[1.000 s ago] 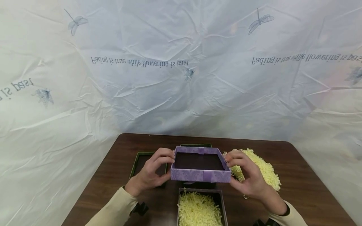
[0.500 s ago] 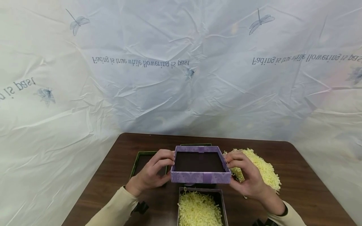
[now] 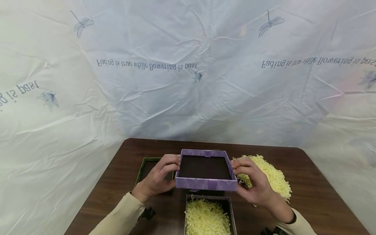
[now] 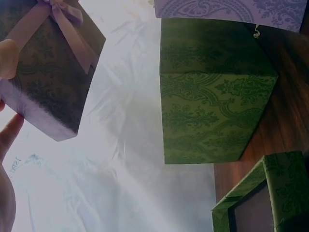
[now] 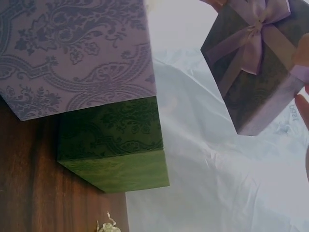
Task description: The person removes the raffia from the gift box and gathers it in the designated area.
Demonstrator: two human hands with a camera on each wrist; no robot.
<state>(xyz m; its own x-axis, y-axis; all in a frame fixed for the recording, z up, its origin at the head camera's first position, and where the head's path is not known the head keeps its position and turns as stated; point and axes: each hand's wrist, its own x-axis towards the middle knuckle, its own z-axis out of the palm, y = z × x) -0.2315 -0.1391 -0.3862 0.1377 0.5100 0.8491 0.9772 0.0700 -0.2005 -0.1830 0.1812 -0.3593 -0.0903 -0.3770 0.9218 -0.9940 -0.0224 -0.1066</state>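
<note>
A purple patterned box lid (image 3: 205, 184) is held up between both hands, its dark inside turned towards the head view. My left hand (image 3: 155, 178) grips its left side, thumb below and fingers above. On the right side my right hand (image 3: 257, 182) pinches it likewise. The wrist views show a lilac ribbon bow (image 5: 260, 24) on the lid's outer face. Below and nearer in the head view stands an open purple box (image 3: 232, 213), filled with pale yellow shredded paper (image 3: 207, 217).
A green patterned box (image 4: 207, 116) stands behind the purple box, mostly hidden in the head view. To the left lies a green lid (image 3: 151, 159), inside up. A heap of yellow shredded paper (image 3: 274, 176) spreads at the right. White sheeting (image 3: 205, 107) surrounds the table (image 3: 317, 182).
The purple lid has shifted slightly left and tilted so more of its inside shows. Both hands keep their grip on it. The boxes and paper have not moved.
</note>
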